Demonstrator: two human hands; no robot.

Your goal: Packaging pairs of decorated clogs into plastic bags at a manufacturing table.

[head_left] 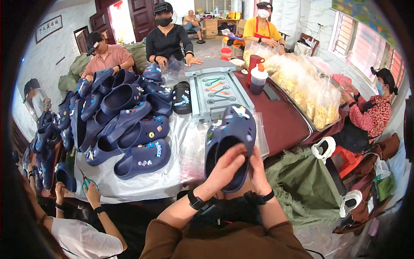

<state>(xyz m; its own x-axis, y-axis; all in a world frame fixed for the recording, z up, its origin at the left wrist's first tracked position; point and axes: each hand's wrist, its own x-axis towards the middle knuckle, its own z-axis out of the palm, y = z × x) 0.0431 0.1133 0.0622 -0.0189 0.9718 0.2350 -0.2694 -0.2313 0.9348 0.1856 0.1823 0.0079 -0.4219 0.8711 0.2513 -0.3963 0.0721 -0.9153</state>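
Note:
I hold a dark blue clog [233,131] upright in front of me, its toe pointing up and dotted with small coloured charms. My left hand [225,169] grips the rim of its opening, thumb and fingers around the edge near the heel. My right hand [258,169] clasps the clog's right side and heel from behind. Both wrists wear black bands.
A heap of matching blue clogs [125,125] covers the white sheet [142,185] to my left. A grey tray with tools [217,90] lies ahead, next to bottles [258,77] and bagged snacks [310,95]. Several people sit around the table; another person's hands [90,194] hold scissors at lower left.

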